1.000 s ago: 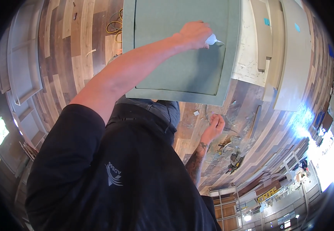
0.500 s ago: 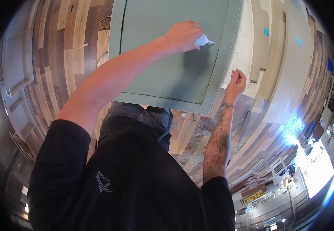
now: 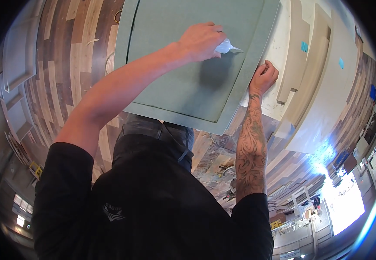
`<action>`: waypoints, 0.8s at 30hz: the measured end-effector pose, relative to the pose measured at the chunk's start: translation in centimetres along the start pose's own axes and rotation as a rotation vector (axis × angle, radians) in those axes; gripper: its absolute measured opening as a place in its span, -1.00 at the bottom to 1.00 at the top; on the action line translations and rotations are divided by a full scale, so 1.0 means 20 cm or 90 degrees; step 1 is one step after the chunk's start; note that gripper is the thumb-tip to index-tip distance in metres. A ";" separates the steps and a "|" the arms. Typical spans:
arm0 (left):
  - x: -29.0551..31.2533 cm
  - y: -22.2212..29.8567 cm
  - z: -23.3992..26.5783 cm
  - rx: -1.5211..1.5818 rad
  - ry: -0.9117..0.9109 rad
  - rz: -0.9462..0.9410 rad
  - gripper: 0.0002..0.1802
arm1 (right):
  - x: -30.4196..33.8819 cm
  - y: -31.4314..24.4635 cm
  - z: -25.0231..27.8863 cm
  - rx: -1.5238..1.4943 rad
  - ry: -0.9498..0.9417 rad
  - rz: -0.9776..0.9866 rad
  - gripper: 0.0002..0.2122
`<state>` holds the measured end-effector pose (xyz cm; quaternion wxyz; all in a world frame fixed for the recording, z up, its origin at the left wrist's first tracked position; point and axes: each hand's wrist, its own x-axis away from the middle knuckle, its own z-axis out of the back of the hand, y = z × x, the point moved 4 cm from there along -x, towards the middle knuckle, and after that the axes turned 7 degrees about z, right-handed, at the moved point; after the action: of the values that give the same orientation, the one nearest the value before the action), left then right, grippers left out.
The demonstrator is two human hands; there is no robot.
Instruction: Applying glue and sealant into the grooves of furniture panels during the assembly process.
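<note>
At the upper centre of the frame, the left hand (image 3: 203, 42) is wrapped around a white bottle (image 3: 224, 47), whose pointed nozzle (image 3: 237, 50) angles to the right over a grey-green panel (image 3: 170, 82). The nozzle tip lies near the thin groove on the panel's right side; whether it touches the surface cannot be told. Right of centre, the right hand (image 3: 264, 78) is beside the panel's right edge with its fingers curled in; I cannot tell whether they pinch anything. A whitish, smudged surface (image 3: 275, 104) shows beyond that hand, and pale boards (image 3: 292, 52) with teal tape (image 3: 304, 47) run down the upper right. Plank flooring (image 3: 62, 65) fills the upper left.
</note>
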<state>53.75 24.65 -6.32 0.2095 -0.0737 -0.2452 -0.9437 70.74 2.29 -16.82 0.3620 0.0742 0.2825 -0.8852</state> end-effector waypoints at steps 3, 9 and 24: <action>0.04 0.01 0.01 0.012 -0.006 0.004 -0.61 | 0.00 0.01 -0.01 0.018 -0.002 -0.010 -0.81; 0.12 0.03 0.00 -0.015 -0.015 -0.005 -0.62 | -0.01 0.00 0.00 0.049 0.020 0.013 -0.81; 0.02 0.02 -0.03 -0.020 -0.004 -0.058 -0.53 | 0.00 0.03 -0.01 0.055 0.028 -0.019 -0.81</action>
<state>53.58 23.86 -6.49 0.1644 -0.0691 -0.2339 -0.9558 71.11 2.08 -17.20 0.3388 0.1048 0.2529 -0.9002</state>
